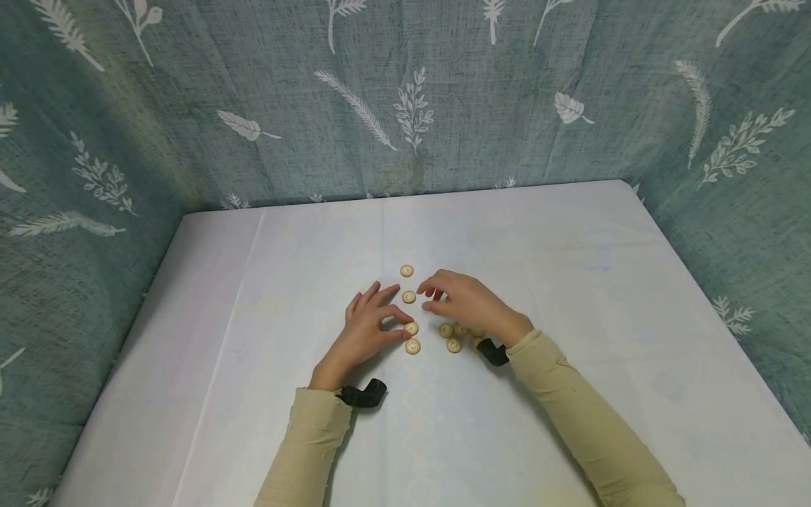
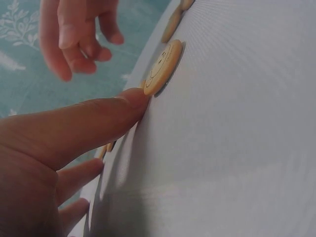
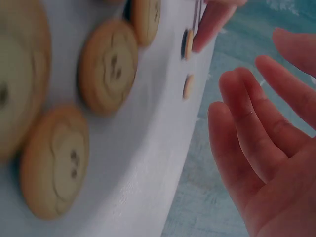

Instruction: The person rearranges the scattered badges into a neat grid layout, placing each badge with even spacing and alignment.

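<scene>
Round tan wooden discs with animal faces drawn on them lie on a white table. Thumb and index finger of my left hand [image 1: 364,334] pinch one disc [image 1: 412,328] in a short column. Right below it in the column is another disc [image 1: 412,346], its face showing in the left wrist view beyond the thumb [image 2: 98,121]. Two more discs continue the column away from me, a middle one [image 1: 409,296] and a far one [image 1: 407,270]. Beside the middle disc hovers my right hand [image 1: 465,296], holding nothing, fingers loosely bent, as the right wrist view also shows.
Several more discs [image 1: 454,345] sit clustered under my right wrist, some partly hidden by the wrist and its black strap [image 1: 493,352]. A green leaf-patterned cloth [image 1: 443,91] hangs behind and at both sides of the white table [image 1: 253,282].
</scene>
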The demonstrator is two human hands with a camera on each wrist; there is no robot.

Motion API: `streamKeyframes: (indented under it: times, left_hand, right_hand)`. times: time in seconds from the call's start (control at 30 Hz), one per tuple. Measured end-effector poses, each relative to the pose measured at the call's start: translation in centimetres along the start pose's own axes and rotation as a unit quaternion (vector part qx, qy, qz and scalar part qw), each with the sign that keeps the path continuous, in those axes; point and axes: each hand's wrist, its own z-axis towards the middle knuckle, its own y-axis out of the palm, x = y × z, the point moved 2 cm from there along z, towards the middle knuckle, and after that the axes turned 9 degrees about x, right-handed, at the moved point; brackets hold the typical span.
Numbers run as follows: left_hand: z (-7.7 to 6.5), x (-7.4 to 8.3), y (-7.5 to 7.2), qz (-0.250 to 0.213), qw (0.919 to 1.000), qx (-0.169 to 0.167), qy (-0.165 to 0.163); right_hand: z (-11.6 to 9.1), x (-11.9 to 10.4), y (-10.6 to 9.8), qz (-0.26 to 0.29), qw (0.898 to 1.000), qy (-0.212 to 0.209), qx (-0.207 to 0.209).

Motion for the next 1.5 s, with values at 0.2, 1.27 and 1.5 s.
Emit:
streamKeyframes:
  times: [0.2, 1.27, 1.5]
  left_hand:
    - [0.1, 0.0, 0.0, -0.001, 1.0000, 0.005, 0.003]
    - [-0.1, 0.0, -0.1, -0.004, 1.0000, 0.004, 0.005]
    - [0.0, 0.0, -0.1, 0.001, 1.0000, 0.001, 0.003]
  right_hand:
    - [-0.6, -0.4, 0.7, -0.009, 1.000, -0.024, -0.007]
    - [-2.2, -2.2, 3.8, -0.091, 0.985, -0.127, -0.074]
    - [-2.3, -2.5, 3.9, -0.099, 0.985, -0.126, -0.068]
